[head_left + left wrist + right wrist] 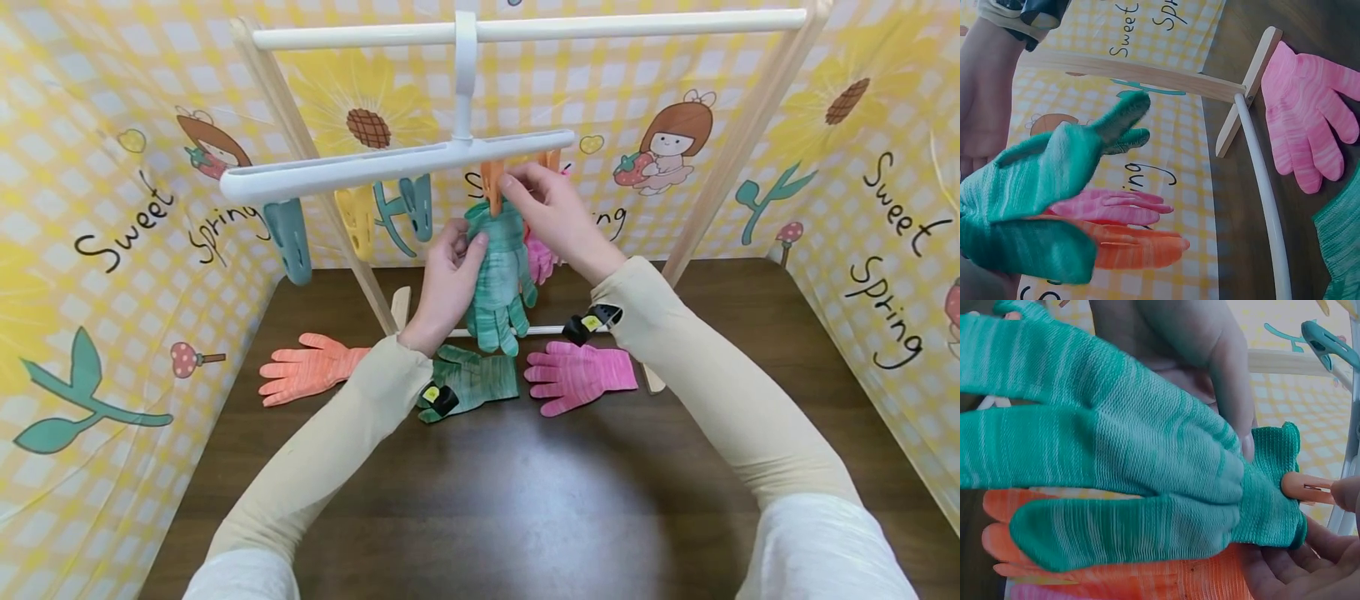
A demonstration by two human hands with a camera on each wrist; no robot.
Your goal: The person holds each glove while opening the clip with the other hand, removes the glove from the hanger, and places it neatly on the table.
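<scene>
A green glove (498,275) hangs fingers down below a white hanger (397,162). My left hand (450,271) holds it at the side near the cuff, thumb in front. At the top, my right hand (555,212) pinches an orange clothespin (491,187), whose tip sits over the cuff, as the right wrist view also shows with the clothespin (1304,486). Behind it hang a pink glove (1110,206) and an orange glove (1141,247), partly hidden by the green one.
Teal (287,242) and yellow (356,223) clothespins dangle from the hanger's left half. The hanger hooks over a white rod (637,29) on a wooden frame. On the dark table (480,517) lie an orange glove (315,367), a darker green glove (483,382) and a pink glove (581,377).
</scene>
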